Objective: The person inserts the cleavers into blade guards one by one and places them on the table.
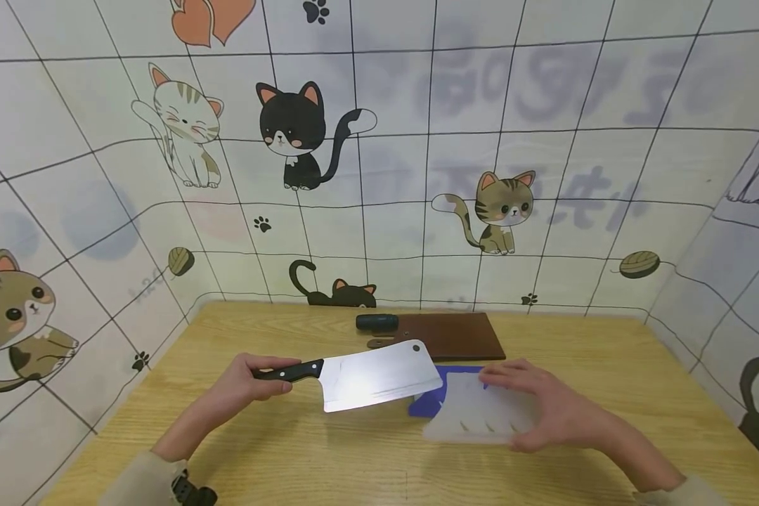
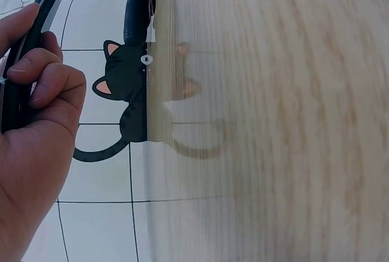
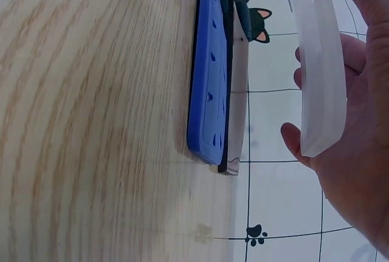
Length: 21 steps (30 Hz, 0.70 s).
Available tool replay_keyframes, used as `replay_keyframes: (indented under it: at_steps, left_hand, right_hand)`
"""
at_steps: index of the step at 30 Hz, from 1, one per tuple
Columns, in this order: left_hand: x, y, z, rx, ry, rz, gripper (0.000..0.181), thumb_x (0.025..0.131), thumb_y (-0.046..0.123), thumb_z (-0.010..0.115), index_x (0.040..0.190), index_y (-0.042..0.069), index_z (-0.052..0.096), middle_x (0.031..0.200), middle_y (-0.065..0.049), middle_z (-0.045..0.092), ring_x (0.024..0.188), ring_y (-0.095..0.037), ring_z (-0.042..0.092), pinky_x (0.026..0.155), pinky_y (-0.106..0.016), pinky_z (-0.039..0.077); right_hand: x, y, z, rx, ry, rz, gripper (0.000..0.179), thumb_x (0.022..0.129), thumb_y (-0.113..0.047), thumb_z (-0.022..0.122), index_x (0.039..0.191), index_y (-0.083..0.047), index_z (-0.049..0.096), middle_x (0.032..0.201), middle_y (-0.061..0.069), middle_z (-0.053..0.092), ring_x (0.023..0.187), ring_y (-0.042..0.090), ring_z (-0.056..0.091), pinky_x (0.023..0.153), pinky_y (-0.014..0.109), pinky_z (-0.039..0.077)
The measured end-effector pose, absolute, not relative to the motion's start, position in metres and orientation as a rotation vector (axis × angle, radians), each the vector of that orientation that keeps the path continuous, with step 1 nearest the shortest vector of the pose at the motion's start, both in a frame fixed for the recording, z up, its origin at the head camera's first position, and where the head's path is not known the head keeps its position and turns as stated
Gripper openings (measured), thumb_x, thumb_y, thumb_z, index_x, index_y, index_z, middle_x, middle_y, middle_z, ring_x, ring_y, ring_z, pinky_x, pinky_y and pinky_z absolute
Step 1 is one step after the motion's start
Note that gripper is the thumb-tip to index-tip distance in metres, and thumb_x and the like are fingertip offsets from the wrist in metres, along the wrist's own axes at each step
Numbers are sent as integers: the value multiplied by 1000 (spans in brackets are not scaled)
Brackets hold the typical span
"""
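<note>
My left hand [image 1: 243, 390] grips a cleaver [image 1: 379, 376] by its black riveted handle, the wide steel blade pointing right above the table. In the left wrist view its fingers [image 2: 45, 82] are curled round that handle. A translucent white plastic piece [image 1: 471, 407], with a curved left edge and small marks along its lower side, is in my right hand [image 1: 559, 411]. Thumb and fingers hold it from its right side, and its long pale edge shows in the right wrist view. Partly hidden behind it lies a blue flat slab [image 1: 425, 406] with small notches.
A brown cutting board [image 1: 452, 336] lies at the back of the wooden table [image 1: 278, 464]. Beside its left end is a dark cylindrical handle [image 1: 377, 322]. Cat-patterned tile sheeting [image 1: 392, 176] rises behind the table and along both sides.
</note>
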State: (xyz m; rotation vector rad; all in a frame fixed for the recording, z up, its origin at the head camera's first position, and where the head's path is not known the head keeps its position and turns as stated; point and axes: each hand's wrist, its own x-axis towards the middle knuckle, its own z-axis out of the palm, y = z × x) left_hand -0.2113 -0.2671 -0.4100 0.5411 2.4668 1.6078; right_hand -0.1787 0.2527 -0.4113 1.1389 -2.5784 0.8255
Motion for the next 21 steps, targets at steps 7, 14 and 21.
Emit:
replay_keyframes:
  at_steps: [7, 14, 21]
  left_hand:
    - [-212, -267, -411, 520, 2466, 1606, 46, 88, 14, 81, 130, -2, 69, 112, -17, 73, 79, -15, 62, 65, -27, 48]
    - [-211, -267, -411, 522, 2466, 1609, 46, 88, 13, 81, 129, -2, 69, 102, -12, 74, 73, -13, 59, 63, -26, 46]
    - [-210, -267, -411, 521, 2436, 1619, 46, 89, 12, 80, 131, -3, 68, 88, -7, 69, 66, -11, 48, 61, -25, 42]
  right_hand:
    - [-179, 250, -416, 1126, -2623, 874, 83, 62, -36, 93, 139, -23, 66, 139, -7, 61, 123, 11, 51, 85, 34, 48]
    - [-179, 248, -417, 1144, -2619, 829, 84, 61, -37, 93, 139, -22, 66, 137, -7, 62, 121, 10, 51, 85, 34, 48]
    - [-178, 247, -417, 1138, -2628, 815, 83, 61, -37, 93, 138, -21, 67, 136, -7, 62, 122, 11, 51, 87, 36, 48]
